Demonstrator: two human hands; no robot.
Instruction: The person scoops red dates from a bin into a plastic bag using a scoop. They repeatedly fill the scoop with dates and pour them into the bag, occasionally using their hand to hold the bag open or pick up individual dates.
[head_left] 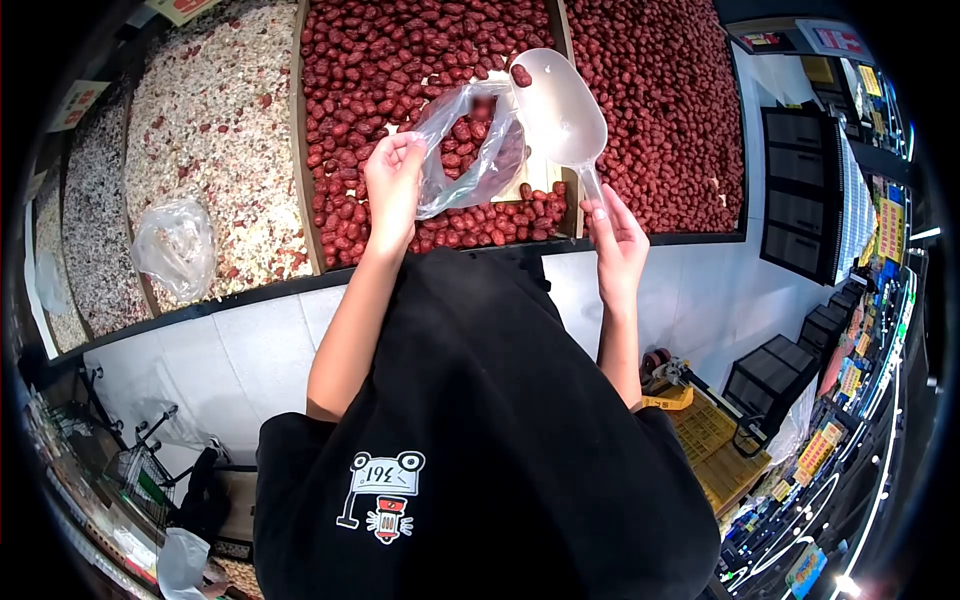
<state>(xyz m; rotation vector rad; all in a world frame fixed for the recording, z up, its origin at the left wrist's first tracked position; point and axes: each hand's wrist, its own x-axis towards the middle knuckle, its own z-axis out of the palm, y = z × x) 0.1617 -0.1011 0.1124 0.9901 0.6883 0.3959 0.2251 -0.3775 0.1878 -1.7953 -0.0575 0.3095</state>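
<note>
One clear bag (pixel 440 193) is now pinched in the left hand (pixel 395 188), just beside a scoop (pixel 565 115) gripped by its handle in the right hand (pixel 618 245); both hands, apart, are held over bins (pixel 690 239) heaped with red dates (pixel 655 110). Pale flakes (pixel 215 120) are banked leftward, topped by another bag (pixel 175 248). White panels (pixel 255 335) are set below, black cases (pixel 797 195) ranged off right.

Place: shop | loose red dates (pixel 370 60) in bulk bins (pixel 303 150) | yellow signs (pixel 889 226) | shopping cart (pixel 143 472)

Divider (pixel 574 208) as obstacle beneath scoop (pixel 564 112)
</note>
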